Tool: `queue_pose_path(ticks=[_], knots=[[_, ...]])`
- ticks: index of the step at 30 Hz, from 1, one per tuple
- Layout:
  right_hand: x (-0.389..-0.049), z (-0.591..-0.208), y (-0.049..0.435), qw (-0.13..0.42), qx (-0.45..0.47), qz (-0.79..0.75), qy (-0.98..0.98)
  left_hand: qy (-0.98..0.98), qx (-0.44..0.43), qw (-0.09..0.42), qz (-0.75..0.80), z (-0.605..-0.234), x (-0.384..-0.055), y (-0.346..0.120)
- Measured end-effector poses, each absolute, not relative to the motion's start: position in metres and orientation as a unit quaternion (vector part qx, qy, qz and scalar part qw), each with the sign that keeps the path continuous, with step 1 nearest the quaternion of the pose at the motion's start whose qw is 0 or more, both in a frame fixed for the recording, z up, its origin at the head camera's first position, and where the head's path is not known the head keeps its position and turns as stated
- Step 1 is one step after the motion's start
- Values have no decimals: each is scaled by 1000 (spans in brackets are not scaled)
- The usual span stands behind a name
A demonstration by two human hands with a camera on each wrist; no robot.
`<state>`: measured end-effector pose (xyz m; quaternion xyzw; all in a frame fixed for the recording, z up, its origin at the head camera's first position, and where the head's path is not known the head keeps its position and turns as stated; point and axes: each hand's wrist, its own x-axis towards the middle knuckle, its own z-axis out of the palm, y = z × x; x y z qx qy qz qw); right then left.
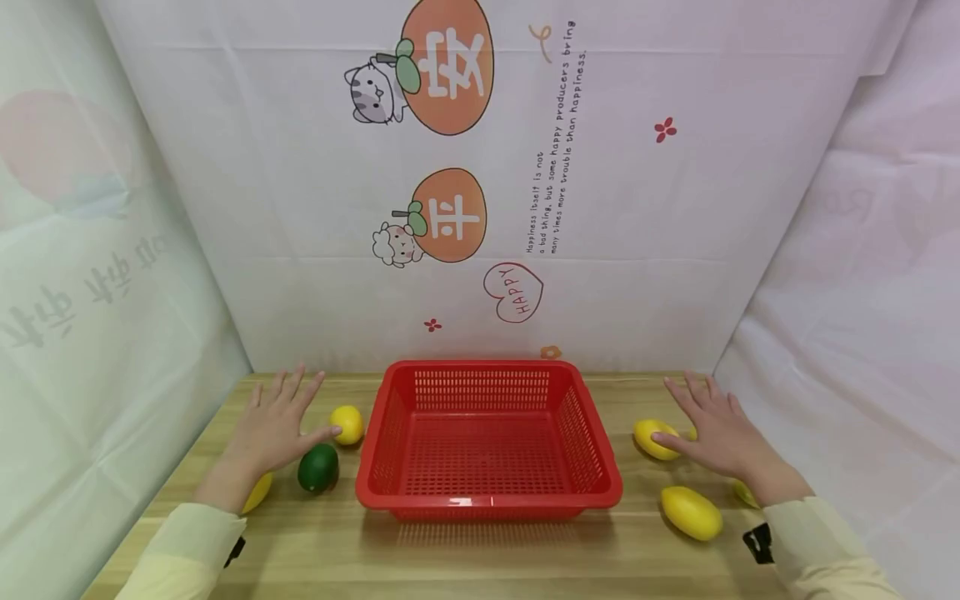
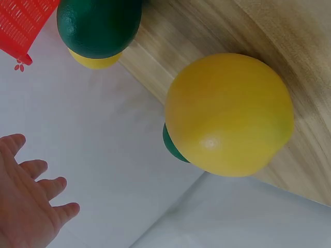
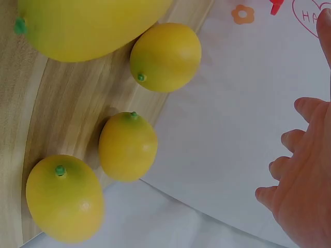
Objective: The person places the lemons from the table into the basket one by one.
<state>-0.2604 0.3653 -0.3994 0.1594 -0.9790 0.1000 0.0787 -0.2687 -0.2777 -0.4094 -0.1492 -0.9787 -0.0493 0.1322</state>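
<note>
My left hand (image 1: 273, 425) hovers with fingers spread over the left side of the table, holding nothing. Around it are a yellow lemon (image 1: 347, 425), a dark green fruit (image 1: 318, 468) and another yellow fruit (image 1: 257, 493) partly hidden by the wrist. In the left wrist view a second green fruit (image 2: 175, 145) peeks out behind the large yellow one (image 2: 230, 113). On the right, my right hand (image 1: 720, 429) is likewise spread and holds nothing. Near it lie a lemon (image 1: 655, 439), a longer yellow fruit (image 1: 692, 513) and two more lemons (image 3: 128, 146) (image 3: 65, 199), mostly covered in the head view.
A red plastic basket (image 1: 487, 503) with slotted walls stands in the middle of the wooden table (image 1: 487, 571), nothing inside it. White printed cloth (image 1: 600, 308) hangs behind the table and along both sides.
</note>
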Motion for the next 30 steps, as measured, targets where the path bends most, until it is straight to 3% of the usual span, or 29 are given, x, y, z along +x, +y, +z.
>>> queue_pose_path(ticks=[21,30], knots=[[-251,-382,370,110,173,85,-975,-972,-178,148,-41,-403,-264,-272],[-247,-384,372,135,187,85,-969,-948,-249,195,-41,-404,-257,-263]])
